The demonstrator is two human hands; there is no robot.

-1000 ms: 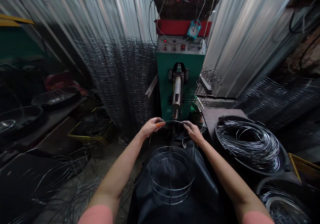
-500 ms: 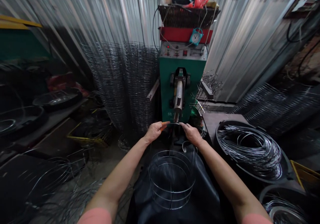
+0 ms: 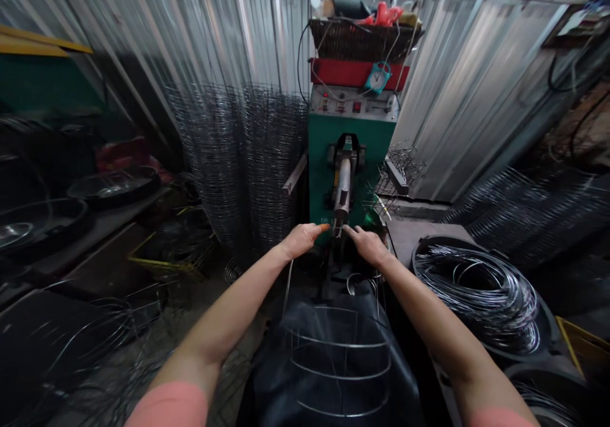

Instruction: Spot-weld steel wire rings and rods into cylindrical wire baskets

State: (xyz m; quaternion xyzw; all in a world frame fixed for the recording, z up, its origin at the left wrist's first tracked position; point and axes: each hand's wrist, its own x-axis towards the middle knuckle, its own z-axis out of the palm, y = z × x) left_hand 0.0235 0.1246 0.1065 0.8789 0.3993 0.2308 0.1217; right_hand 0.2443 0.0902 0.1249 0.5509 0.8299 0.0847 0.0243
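Note:
A round wire basket frame (image 3: 342, 377) of thin metal hoops and uprights hangs tilted over my lap, in front of a dark apron (image 3: 271, 370). My left hand (image 3: 304, 239) is closed on the far end of the frame, an orange cover (image 3: 325, 227) on one finger. Opposite it, my right hand (image 3: 368, 246) pinches the same end, with fingers pointing inward. Between my fingertips is the tip of a metal arm (image 3: 343, 182), which sticks out of a green machine (image 3: 320, 160). The wire right at the fingertips is hard to make out.
Tall stacks of wire frames (image 3: 204, 154) stand left of the machine. To the right, a black tub (image 3: 419, 265) holds wire hoops (image 3: 505, 300). A yellow crate (image 3: 143, 258) sits on the floor at left, near loose wire. A blue clock (image 3: 378, 79) hangs on the machine.
Both hands have moved slightly forward and up to the arm's tip, bringing the frame's far end there. The basket frame has tilted, its lower hoops now spread across the apron.

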